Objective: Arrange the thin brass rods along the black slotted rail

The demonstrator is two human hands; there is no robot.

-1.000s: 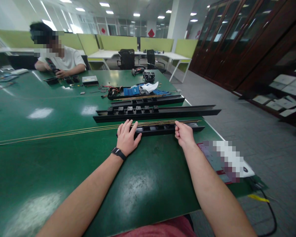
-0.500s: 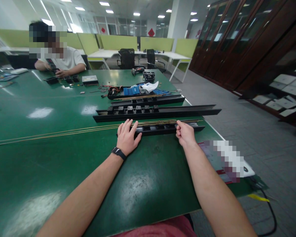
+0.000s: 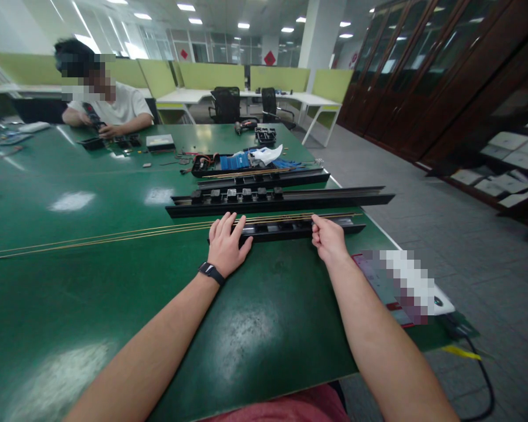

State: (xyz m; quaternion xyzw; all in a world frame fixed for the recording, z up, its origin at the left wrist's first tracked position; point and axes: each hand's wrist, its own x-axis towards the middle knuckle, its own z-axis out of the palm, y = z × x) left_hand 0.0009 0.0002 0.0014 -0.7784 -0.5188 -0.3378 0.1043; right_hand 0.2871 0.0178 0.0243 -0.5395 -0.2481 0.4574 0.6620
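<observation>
My left hand (image 3: 225, 246) lies flat, fingers spread, on the left end of a short black rail (image 3: 286, 230) on the green table (image 3: 114, 281). My right hand (image 3: 328, 239) is closed in a pinch at the rail's right part, gripping thin brass rods (image 3: 114, 235) that run along the rail's top and stretch far left across the table. A black watch sits on my left wrist.
Two longer black rails (image 3: 281, 200) (image 3: 264, 178) with clips lie behind. Farther back are a tray with blue and white parts (image 3: 246, 159), a drill and small parts. Another person (image 3: 110, 111) sits working at the far left. A paper (image 3: 400, 281) lies at the table's right edge; dark cabinets stand to the right.
My right hand shifted slightly right along the rods half a second ago and has come back left. My left hand has stayed in place.
</observation>
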